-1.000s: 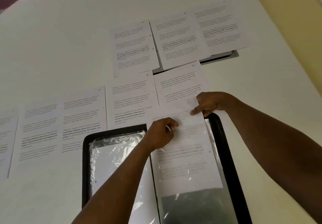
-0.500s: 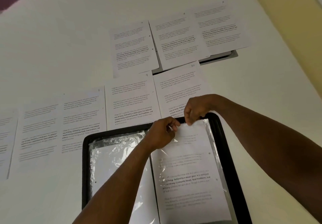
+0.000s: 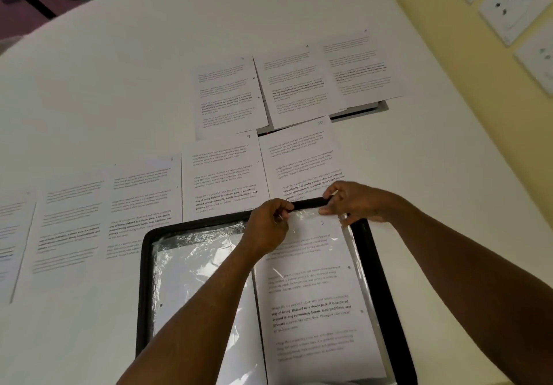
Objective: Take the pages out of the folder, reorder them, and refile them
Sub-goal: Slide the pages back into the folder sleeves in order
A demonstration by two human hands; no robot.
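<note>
Here both hands' (image 3: 267, 224) (image 3: 353, 202) fingers pinch the sleeve's (image 3: 311, 215) top, the folder (image 3: 377, 265) cut off below.

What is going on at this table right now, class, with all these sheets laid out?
A person is refiling printed pages into an open black folder of clear plastic sleeves. The left hand and right hand both pinch the top edge of the right-hand sleeve, which already holds a page almost fully pushed in. Other pages lie spread in rows on the white table beyond the folder, not yet filed; two of them show handwritten numbers, 9 and 10.
</note>
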